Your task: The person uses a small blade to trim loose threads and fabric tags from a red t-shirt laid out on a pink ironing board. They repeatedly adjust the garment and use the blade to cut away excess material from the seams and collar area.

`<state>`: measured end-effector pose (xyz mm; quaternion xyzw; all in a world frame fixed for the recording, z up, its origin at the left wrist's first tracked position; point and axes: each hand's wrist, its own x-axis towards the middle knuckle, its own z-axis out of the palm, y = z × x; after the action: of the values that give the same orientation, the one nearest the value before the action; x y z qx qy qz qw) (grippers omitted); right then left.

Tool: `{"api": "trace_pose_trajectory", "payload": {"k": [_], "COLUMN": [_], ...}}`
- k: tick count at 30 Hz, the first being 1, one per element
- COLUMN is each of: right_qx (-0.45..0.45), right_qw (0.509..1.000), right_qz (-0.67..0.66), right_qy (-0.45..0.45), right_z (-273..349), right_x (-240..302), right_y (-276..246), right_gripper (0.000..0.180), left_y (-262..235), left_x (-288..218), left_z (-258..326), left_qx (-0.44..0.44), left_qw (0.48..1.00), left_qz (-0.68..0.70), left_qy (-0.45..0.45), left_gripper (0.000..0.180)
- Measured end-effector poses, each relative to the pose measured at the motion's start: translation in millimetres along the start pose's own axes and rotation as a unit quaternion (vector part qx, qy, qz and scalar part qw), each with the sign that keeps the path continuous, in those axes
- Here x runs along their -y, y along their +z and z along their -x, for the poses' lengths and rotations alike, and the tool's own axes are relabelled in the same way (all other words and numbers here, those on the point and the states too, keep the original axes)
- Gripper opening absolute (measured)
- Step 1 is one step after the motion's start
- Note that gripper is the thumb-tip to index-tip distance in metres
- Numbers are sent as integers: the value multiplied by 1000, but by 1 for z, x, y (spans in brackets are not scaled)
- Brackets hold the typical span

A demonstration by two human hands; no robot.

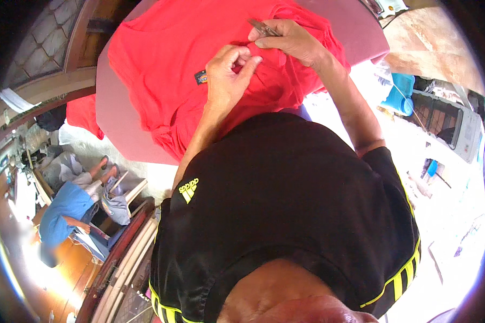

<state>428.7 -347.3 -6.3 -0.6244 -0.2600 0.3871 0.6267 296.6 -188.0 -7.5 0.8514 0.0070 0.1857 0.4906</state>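
Right hand [288,40] closed on small metal snips [262,28], long axis pointing up-left. Left hand [227,72] pinches red garment [172,59] fabric, spread on pink-grey table [113,118].

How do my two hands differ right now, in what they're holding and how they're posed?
The right hand grips a small grey metal tool, its tip poking out past the fingers; the left hand holds no tool and pinches the red garment. The right hand lies flatter and farther up the table; the left hand is curled, fingers bent inward. Both rest on the same red cloth, close together.
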Motion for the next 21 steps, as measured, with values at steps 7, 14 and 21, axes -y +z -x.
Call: {"api": "trace_pose_trajectory", "payload": {"k": [7,14,21], "right_qx": [20,30,-99], "right_qw": [995,997,979], "right_qz": [-76,-24,76], "right_qy": [-53,-71,-161], "right_z": [29,44,56], "right_x": [-1,0,-14], "right_y": [-10,3,11], "right_gripper": [41,46,22], "left_y": [0,-6,0], "left_x": [8,3,-2], "left_z": [-4,0,17], "left_qx": [-33,-27,-68], "left_qw": [970,973,997], "left_qz": [217,214,-12], "left_qy": [-109,-85,34], "left_gripper": [11,13,35]}}
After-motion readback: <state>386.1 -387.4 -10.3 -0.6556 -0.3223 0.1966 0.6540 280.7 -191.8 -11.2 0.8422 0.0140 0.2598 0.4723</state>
